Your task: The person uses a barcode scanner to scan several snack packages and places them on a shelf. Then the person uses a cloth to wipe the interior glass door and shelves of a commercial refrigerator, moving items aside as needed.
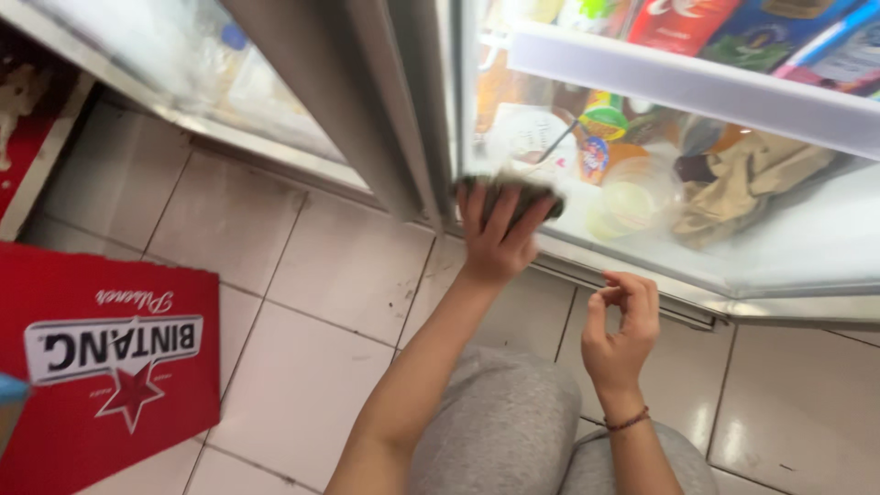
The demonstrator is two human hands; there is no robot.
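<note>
My left hand point(500, 240) presses a dark cloth point(513, 191) against the lower part of a glass fridge door point(642, 220), near its bottom left corner. The cloth looks blurred. My right hand point(621, 328) hovers lower and to the right, above my knee, fingers loosely curled with nothing in them. A thin bracelet circles that wrist. Behind the glass sit bottles, a white lidded tub and a tan crumpled bag.
A second glass-door fridge point(229, 82) stands to the left, with a metal frame point(394, 101) between the two. A red cardboard box point(101, 367) lies on the white tiled floor point(312, 302) at left. My grey-trousered knees point(513, 431) are at the bottom.
</note>
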